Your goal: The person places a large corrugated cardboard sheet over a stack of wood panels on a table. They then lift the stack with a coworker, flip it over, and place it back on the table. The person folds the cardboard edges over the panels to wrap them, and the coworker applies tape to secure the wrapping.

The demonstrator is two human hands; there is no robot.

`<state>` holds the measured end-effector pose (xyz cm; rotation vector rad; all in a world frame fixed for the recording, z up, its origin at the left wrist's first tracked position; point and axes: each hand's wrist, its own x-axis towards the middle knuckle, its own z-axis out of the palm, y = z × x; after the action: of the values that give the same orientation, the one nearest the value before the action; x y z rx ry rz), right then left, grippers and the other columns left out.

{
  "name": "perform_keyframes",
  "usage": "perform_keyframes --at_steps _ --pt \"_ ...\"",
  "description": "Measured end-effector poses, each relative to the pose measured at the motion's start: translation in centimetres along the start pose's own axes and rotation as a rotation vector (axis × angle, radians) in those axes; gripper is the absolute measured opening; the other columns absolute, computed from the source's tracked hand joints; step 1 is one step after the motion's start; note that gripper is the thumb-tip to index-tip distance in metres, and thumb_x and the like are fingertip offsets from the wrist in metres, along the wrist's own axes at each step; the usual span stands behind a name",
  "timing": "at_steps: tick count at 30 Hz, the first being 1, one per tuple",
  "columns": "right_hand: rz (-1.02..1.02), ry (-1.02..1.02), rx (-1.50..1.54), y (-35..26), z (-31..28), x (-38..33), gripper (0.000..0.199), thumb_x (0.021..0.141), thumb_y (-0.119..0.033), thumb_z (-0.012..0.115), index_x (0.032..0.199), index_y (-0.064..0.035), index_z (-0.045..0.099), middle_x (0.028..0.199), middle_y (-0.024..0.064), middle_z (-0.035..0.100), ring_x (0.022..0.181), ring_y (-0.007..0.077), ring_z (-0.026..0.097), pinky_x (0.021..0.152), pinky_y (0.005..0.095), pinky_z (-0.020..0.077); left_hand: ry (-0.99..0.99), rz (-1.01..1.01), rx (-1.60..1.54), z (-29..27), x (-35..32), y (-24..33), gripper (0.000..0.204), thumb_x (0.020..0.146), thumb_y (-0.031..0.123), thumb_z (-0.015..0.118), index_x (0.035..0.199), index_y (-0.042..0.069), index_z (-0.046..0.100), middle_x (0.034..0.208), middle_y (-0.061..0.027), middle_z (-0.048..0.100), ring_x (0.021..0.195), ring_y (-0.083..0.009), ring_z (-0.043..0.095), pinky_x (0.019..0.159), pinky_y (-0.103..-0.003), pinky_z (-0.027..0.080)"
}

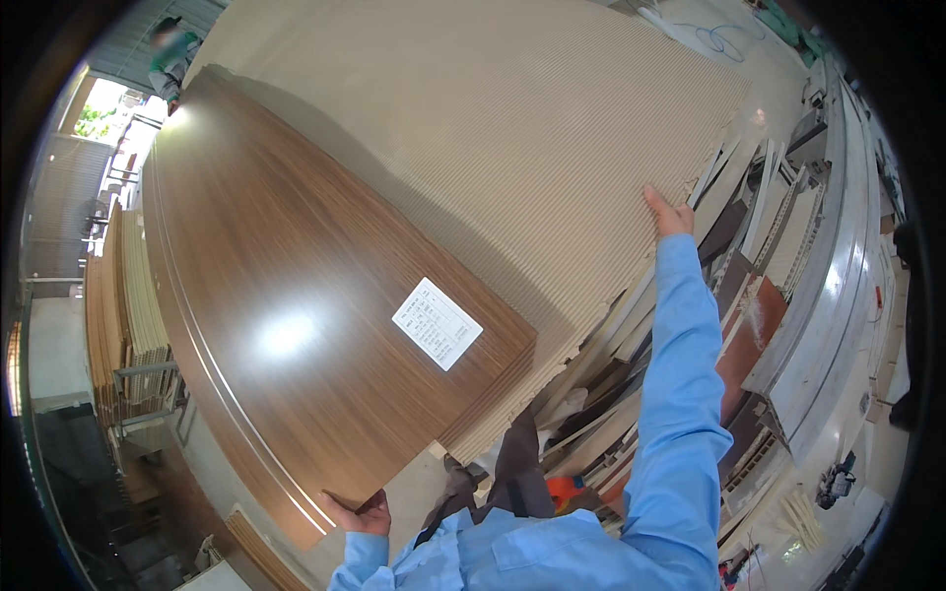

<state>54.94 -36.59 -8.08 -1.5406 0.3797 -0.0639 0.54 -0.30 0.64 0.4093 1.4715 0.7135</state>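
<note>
My left hand (pixel 361 516) is closed on the near corner of a dark wood-grain panel (pixel 325 394), thumb on top and fingers mostly hidden underneath. The long panel lies tilted over a stack of similar panels, with a light strip along its left side. On its face, near the right edge, is a white printed sheet (pixel 438 324). Out to the right, my right hand (pixel 672 213) grips the edge of a large beige corrugated cardboard sheet (pixel 552 138). Its thumb shows on the ribbed surface, the other fingers mostly out of sight.
A person (pixel 173 57) stands at the panel's far end, a hand near its corner. Stacked boards (pixel 138 295) stand at the left. To the right are piled offcuts and strips (pixel 759 246) and a long metal rail (pixel 847 266). A blue hose (pixel 724 41) lies on the floor.
</note>
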Motion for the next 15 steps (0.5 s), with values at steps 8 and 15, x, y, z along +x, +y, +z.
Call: perform_keyframes --at_steps 8,15 --pt "0.019 0.005 -0.102 -1.3 -0.3 0.1 0.045 0.074 -0.02 0.077 0.099 0.0139 0.062 0.102 0.0221 0.065 0.088 0.0289 0.064 0.078 0.0346 0.0497 -0.549 -0.212 0.39 -1.3 -1.5 -0.7 0.062 0.083 0.055 0.058 0.123 0.009 0.05 0.118 -0.0106 0.058 0.106 -0.0283 0.057 0.086 -0.042 0.05" --pt "-0.053 -0.02 -0.097 -1.0 -0.4 -0.7 0.049 0.075 -0.024 0.076 0.104 0.0126 0.062 0.103 0.0211 0.064 0.089 0.0283 0.064 0.078 0.0353 0.0493 -0.951 -0.261 0.659 5.7 -1.7 -9.0 0.045 0.095 0.034 0.049 0.121 -0.002 0.049 0.113 -0.0168 0.06 0.098 -0.0267 0.061 0.084 -0.04 0.051"
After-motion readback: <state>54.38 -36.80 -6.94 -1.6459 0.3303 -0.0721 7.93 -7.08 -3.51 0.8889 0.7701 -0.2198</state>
